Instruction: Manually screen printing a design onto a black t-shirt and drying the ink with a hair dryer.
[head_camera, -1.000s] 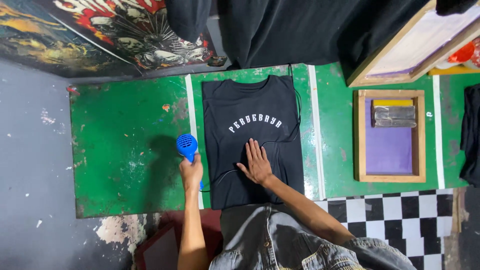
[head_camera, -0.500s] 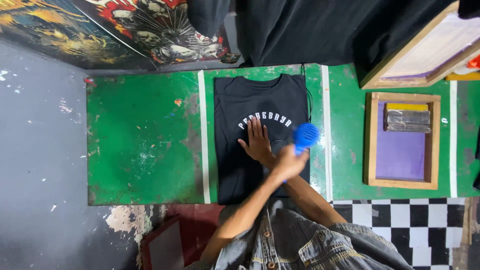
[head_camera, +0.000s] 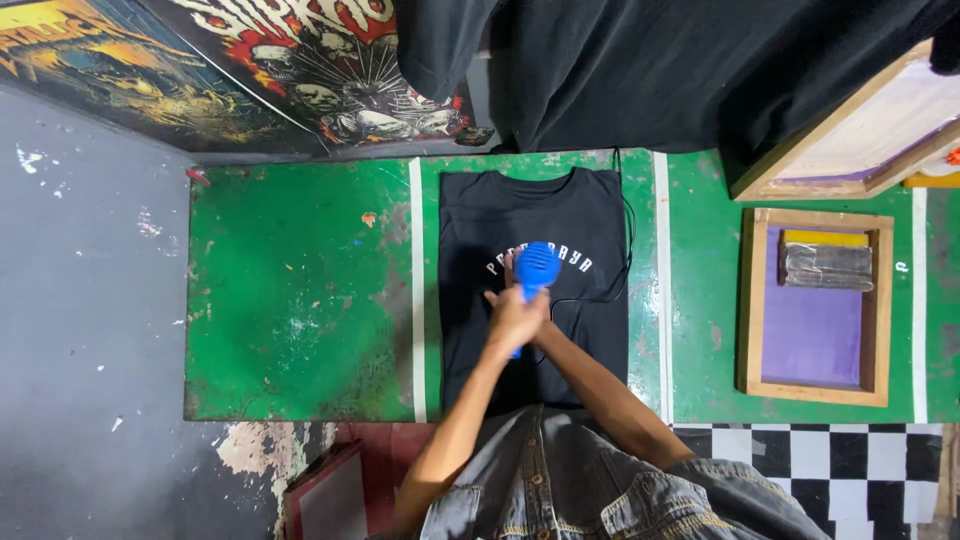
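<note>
Green, paint-worn table (head_camera: 300, 300) carries a black T-shirt (head_camera: 535, 215) laid flat between two white tape lines. Left hand (head_camera: 515, 320) reaches forward, clenched around a blue hair dryer (head_camera: 536, 268) held above the shirt's chest print. Right hand is hidden beneath it; its grip cannot be told. Well to the right, a wooden screen frame (head_camera: 815, 305) holds a squeegee (head_camera: 828, 265).
</note>
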